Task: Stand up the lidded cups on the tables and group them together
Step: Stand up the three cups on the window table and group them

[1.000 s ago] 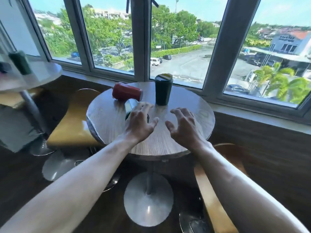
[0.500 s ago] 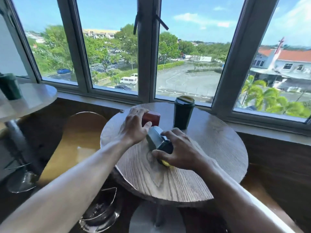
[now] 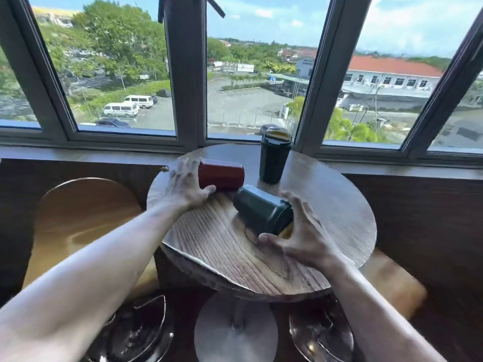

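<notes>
Tilted up since before, the green cup (image 3: 261,214) sits in the right hand's (image 3: 303,239) curled grip.

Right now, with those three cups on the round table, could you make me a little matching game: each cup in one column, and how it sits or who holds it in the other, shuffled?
Column one:
1. red cup
2. dark green cup, nearest the camera
3. black cup by the window

Column two:
A. stands upright, touched by neither hand
B. lies on its side, the left hand on its end
C. tipped over, lid end gripped by the right hand

Pairs: 1-B, 2-C, 3-A
</notes>
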`<state>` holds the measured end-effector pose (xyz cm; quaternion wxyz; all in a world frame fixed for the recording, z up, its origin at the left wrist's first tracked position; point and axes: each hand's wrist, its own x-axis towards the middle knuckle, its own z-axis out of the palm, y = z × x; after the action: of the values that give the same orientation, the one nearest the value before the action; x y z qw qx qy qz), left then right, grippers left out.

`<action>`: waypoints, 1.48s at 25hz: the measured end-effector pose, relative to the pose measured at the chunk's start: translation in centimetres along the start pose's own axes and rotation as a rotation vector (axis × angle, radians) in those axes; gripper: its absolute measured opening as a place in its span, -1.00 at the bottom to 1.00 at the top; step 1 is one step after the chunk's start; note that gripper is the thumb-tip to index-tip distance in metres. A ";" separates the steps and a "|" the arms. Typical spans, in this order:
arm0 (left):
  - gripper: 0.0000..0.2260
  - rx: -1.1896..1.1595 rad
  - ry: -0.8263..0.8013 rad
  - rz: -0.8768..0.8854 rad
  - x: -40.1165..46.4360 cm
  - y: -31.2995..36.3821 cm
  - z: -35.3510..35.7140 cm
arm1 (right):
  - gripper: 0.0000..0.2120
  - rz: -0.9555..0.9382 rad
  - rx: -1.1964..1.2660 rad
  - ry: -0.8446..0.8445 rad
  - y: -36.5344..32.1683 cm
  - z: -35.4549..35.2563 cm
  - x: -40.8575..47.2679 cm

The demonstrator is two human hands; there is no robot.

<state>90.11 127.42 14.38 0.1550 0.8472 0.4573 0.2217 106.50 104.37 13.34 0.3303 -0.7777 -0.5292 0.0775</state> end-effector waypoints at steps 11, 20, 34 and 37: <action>-0.23 -0.244 -0.016 -0.056 0.2 -1.5 -1.7 | -0.12 0.051 -0.005 0.111 -3.5 -3.0 3.2; -0.22 -0.430 -0.216 -0.128 3.2 -2.6 -1.4 | -0.03 0.084 -0.244 -0.138 -5.6 -6.0 6.6; -0.24 -0.611 -0.094 -0.035 3.4 -0.2 -2.2 | -0.19 0.043 -0.149 -0.108 -4.4 -6.6 6.4; -0.14 -0.415 -0.005 0.137 3.8 2.6 -3.5 | -0.20 0.029 -0.152 -0.101 -4.3 -6.4 6.5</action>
<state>91.95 129.47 19.49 0.3116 0.8268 0.3429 0.3190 109.00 108.24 22.29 0.2420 -0.8032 -0.5383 0.0808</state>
